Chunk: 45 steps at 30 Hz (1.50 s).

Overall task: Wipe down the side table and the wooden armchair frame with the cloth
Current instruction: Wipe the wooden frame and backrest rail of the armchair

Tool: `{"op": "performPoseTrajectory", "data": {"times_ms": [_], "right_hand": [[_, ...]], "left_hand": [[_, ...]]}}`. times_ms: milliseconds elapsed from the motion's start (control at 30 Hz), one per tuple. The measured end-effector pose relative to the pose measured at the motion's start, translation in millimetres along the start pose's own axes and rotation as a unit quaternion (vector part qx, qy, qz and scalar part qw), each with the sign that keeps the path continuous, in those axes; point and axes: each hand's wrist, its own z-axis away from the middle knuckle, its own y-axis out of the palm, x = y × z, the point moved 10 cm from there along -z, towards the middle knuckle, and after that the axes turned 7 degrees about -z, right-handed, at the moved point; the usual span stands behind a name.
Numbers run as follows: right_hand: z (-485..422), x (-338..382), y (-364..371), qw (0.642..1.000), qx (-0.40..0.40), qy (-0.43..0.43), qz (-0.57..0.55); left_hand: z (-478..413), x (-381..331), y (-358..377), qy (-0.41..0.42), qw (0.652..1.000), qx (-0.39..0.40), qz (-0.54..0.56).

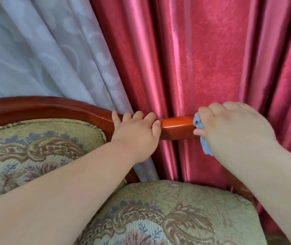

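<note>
First, at the near edge, the patterned seat cushion is crossed by two bare forearms reaching away over it. To the left the padded back cushion is seen, bordered by the curved red-brown frame.

Further out, the left hand is clamped on the armrest where it leaves the frame. Four fingers are curled over the top, close together, and the thumb is pressed against the front face. This grip is judged to be there to steady the chair against the rubbing. A bare, glossy stretch of armrest is left between the two hands.

Beyond it the right hand is closed round the blue cloth. The cloth is bunched under curled fingers and pressed onto the wood, with the thumb tucked beneath and a loose tail hanging below the rail. It seems to be wrapped that way so that top and side are wiped in one pass. The side table is not in view, so its state cannot be told.

Farthest off, a pale curtain and a red curtain hang just behind the armrest.
</note>
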Motion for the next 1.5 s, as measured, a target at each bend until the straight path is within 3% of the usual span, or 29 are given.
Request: {"op": "performPoseTrajectory", "data": {"times_ms": [133, 267, 500, 700, 800, 967, 1100, 1200, 1300, 1433, 1500], "right_hand": [[-15.5, 40.6, 8.1, 0.999, 0.005, -0.037, 0.029], [-3.6, 23.0, 4.9, 0.999, -0.019, -0.04, -0.016], [35.8, -67.4, 3.3, 0.993, 0.034, 0.088, -0.064], [13.3, -28.3, 11.0, 0.997, 0.005, 0.014, -0.07], [32.1, -50.3, 0.3, 0.985, -0.059, 0.037, -0.157], [77.7, -99.8, 8.5, 0.92, -0.095, 0.198, -0.325], [42.4, -72.0, 1.7, 0.977, -0.094, 0.119, -0.153], [24.6, -52.0, 2.3, 0.99, -0.093, 0.057, -0.092], [38.4, -62.6, -3.5, 0.974, -0.17, 0.033, -0.143], [68.9, -94.7, 1.8, 0.921, -0.249, 0.14, -0.265], [71.9, -90.0, 1.1, 0.911, -0.28, 0.186, -0.237]], "left_hand": [[-4.1, -32.2, -6.1, 0.059, 0.994, -0.027, 0.086], [-3.8, -35.9, -7.8, 0.067, 0.988, -0.085, 0.109], [-2.2, -47.4, -15.4, 0.061, 0.99, -0.092, 0.092], [-4.7, -77.5, -22.0, 0.12, 0.979, -0.115, 0.12], [-2.1, -73.7, -19.8, 0.115, 0.979, -0.124, 0.115], [-5.7, -74.0, -20.7, 0.095, 0.982, -0.113, 0.12], [-5.8, -73.4, -19.7, 0.09, 0.981, -0.12, 0.124], [-5.4, -72.4, -19.9, 0.095, 0.98, -0.121, 0.127], [-4.2, -71.3, -20.3, 0.1, 0.978, -0.121, 0.139], [-2.9, -68.9, -19.4, 0.099, 0.976, -0.114, 0.156], [-4.3, -68.2, -18.4, 0.105, 0.976, -0.103, 0.16]]}}
